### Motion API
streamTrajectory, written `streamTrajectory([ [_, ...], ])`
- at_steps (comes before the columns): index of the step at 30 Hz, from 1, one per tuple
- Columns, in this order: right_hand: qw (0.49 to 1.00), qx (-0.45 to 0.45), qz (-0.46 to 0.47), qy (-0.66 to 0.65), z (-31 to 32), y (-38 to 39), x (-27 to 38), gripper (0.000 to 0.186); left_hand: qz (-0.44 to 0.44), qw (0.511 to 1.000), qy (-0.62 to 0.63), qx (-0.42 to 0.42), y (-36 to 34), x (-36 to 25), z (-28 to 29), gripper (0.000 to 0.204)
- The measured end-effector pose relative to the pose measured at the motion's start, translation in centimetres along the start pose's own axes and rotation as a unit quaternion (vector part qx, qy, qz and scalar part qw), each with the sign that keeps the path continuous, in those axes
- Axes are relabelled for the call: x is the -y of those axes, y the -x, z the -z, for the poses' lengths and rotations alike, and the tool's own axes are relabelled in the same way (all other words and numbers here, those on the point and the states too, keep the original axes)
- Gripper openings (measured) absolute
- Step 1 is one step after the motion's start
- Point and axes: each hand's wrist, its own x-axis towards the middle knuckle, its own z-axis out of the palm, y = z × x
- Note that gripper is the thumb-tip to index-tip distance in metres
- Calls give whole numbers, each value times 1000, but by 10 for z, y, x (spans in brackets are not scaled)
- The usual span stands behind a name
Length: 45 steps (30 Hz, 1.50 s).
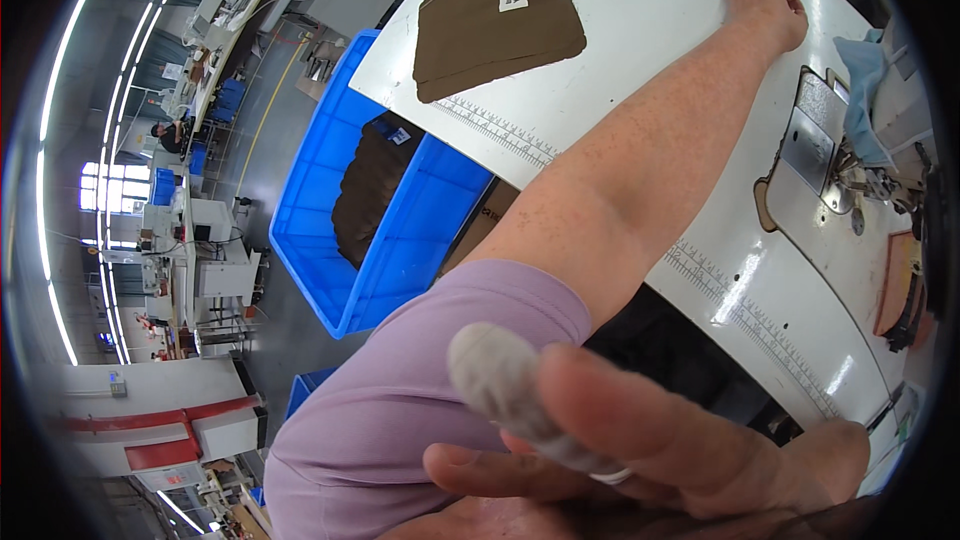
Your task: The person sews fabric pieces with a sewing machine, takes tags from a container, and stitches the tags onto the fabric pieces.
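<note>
Brown fabric piece (498,22) lies on the white tabletop (640,70); left hand (768,8) rests closed nearby, right hand (640,440) open, holding nothing.

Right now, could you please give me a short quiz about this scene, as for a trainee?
1. True or false: the flat dark brown fabric piece with a white label lies inside the blue plastic crate.
2. Where does the left hand rest? A) on the white table; B) in the crate; C) on the grey floor.
3. What covers one of the fingers of the right hand?

Key: 1 false, it lies on the table; 2 A; 3 a white cloth wrap.
</note>
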Motion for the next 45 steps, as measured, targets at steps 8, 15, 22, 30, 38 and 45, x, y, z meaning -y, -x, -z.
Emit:
streamTrajectory([
  [8, 999, -22, -13, 37, -9, 3, 9, 67, -4, 1000, 2, 2, 6, -4, 6, 12],
  [15, 998, -41, -38, 37, 6, -5, -15, 51, 1, 1000, 5, 5, 11, 18, 18, 13],
  [22, 892, -266, 332, 151, 28, -8, 27, 73, -20, 999, 36, 35, 7, -8, 2, 13],
  [30, 806, -309, 489, 127, 38, -11, 54, 66, 5, 996, 51, 78, 15, -16, 10, 9],
  [38, 801, -285, 507, 141, 23, 15, 66, 65, -13, 999, -1, 36, 12, -4, 22, 15],
  [45, 776, -271, 552, 142, 6, 24, 70, 64, -25, 999, 15, 32, 12, -3, 20, 15],
])
